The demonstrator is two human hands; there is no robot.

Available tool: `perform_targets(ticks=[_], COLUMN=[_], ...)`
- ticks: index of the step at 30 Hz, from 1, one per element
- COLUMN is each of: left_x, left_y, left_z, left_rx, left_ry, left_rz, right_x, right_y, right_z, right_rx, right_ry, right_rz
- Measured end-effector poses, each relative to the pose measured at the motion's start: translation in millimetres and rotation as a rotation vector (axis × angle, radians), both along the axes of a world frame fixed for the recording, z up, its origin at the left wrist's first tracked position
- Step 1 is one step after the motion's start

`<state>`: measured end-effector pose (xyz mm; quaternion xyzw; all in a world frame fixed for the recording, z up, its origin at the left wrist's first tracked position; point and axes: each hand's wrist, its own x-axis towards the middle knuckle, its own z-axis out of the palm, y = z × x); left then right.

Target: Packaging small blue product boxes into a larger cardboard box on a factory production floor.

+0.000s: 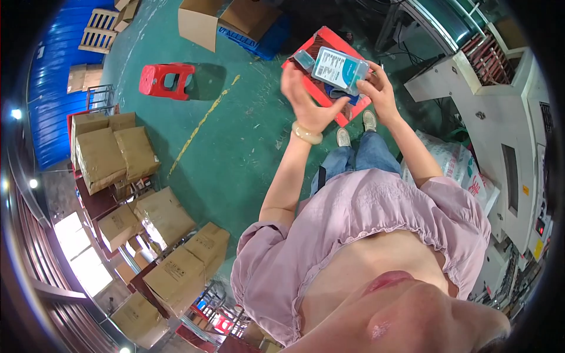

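Observation:
My left hand (306, 97) and my right hand (379, 88) are raised in front of me over the green floor. Together they hold a small clear plastic box (340, 69) with a teal and white label, my right fingers on its right edge, my left fingers at its lower left. A second smaller teal-tinted box (303, 59) sits by my left fingertips. A pale bangle (306, 135) circles my left wrist. Below the boxes lies a red crate (329, 44) on the floor.
A red plastic stool (166, 79) stands on the floor at left. Brown cardboard cartons (112, 153) are stacked along the left, and an open carton (203, 20) lies at the top. A white machine (500, 117) and a printed sack (459, 165) stand at right.

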<state>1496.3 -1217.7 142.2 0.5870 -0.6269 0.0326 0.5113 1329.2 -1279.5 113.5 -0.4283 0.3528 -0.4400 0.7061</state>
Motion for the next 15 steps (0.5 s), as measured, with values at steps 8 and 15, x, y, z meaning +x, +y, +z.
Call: perform_targets(ticks=[8, 15], left_x=[10.6, 6.6], left_y=[17.2, 15.2], left_z=[-10.4, -17.0], left_rx=[0.266, 0.276], left_ry=[0.201, 0.245], left_rz=[0.136, 0.134], right_x=[-13.8, -9.3], right_y=[-11.8, -8.5], right_z=[2.9, 5.7], right_rx=[0.298, 0.144], right_ry=[-0.237, -0.094], right_rz=[0.061, -0.037])
